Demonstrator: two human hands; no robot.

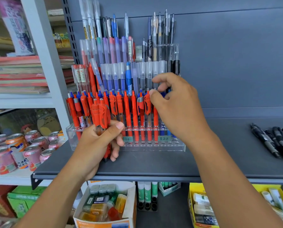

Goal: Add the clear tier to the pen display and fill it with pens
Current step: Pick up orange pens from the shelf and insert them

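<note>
Grey shop shelving fills the scene, and a dark grey shelf (154,163) carries the tiered pen display (126,79) against the back panel; the clear tier (154,146) sits at the front foot of that display, touching it, its row of holes showing along the top and two small price labels on its face; red pens (134,111) stand upright in the row just behind, with a few blue ones at the right end, while the frontmost holes look unfilled. The left hand (96,142) is closed around a small bundle of red pens (100,112), thumb across them, tips pointing down in front of the tier's left part; the right hand (173,102) reaches in from the right, thumb and forefinger pinching the top of one red pen (147,102) that stands in the row, the other fingers loosely curled. Black pens (275,142) lie loose on the shelf well to the right; drink cans (27,148) crowd a lower white shelf on the left; boxes of small stationery (104,206) sit below.
</note>
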